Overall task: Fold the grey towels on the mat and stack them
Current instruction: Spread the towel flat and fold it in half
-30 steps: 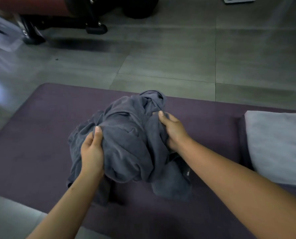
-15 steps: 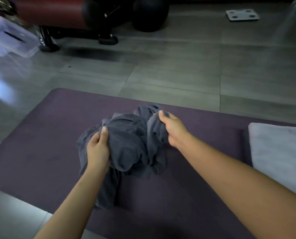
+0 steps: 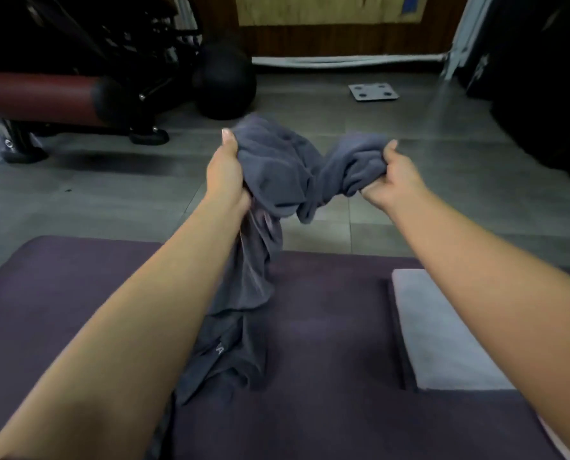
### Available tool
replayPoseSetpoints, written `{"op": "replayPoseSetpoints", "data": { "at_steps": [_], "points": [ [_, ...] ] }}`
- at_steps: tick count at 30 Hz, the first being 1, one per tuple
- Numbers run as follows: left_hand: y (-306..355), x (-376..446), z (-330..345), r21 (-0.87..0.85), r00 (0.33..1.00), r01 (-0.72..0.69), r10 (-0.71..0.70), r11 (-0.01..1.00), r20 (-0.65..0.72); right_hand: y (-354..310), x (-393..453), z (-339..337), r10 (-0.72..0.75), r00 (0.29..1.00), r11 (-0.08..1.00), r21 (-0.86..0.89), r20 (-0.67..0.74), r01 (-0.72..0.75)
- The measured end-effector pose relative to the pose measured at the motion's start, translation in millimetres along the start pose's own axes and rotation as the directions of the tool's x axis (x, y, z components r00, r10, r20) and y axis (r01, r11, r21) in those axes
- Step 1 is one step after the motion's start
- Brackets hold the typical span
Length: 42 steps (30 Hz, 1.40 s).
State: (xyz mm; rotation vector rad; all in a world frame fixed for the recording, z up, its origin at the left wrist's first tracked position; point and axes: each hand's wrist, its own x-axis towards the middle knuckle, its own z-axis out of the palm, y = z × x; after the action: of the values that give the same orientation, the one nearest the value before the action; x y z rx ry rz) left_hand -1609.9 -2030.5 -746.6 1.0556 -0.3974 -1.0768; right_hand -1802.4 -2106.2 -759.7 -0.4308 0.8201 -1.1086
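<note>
Both hands grip the dark grey towel (image 3: 277, 174) bunched, left hand (image 3: 225, 171) and right hand (image 3: 389, 177) curled tight. It sags between them, its tail trailing down from the left fingers to the mat (image 3: 326, 343).

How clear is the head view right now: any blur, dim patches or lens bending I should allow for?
Head view: dim room, top corners almost black; the crumpled dark grey towel and both hands, left and right, look slightly motion-smeared; the purple mat edge bows from the wide lens; the folded light grey towel looks softly lit.
</note>
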Motion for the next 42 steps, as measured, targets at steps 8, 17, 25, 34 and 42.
{"op": "replayPoseSetpoints", "data": {
  "at_steps": [8,17,25,34,42],
  "points": [
    [45.9,-5.4,47.3,-0.045,0.953,-0.068,0.078,0.997,0.292,-75.5,-33.9,-6.6,-0.086,0.989,0.995,0.061,0.116,0.079],
    [-79.8,-40.6,-72.4,0.323,0.950,0.272,-0.307,0.906,0.061,13.6,-51.1,-118.0,-0.067,0.957,0.896,-0.440,-0.281,-0.066],
    [-96.5,-74.4,-145.3,0.765,0.820,0.349,-0.572,0.541,0.031,37.9,-93.9,-195.1,0.228,0.951,0.578,-0.756,-0.211,-0.307],
    [-166.3,-107.3,-187.0,0.978,0.797,0.205,-0.587,0.039,-0.143,110.1,-105.0,-248.5,0.422,0.868,0.040,-0.951,-0.263,-0.307],
    [-212.1,-80.1,-190.6,0.990,0.957,0.142,-0.256,0.007,-0.136,156.3,-70.2,-256.7,0.395,0.900,0.185,-0.943,-0.185,-0.275]
  ]
}}
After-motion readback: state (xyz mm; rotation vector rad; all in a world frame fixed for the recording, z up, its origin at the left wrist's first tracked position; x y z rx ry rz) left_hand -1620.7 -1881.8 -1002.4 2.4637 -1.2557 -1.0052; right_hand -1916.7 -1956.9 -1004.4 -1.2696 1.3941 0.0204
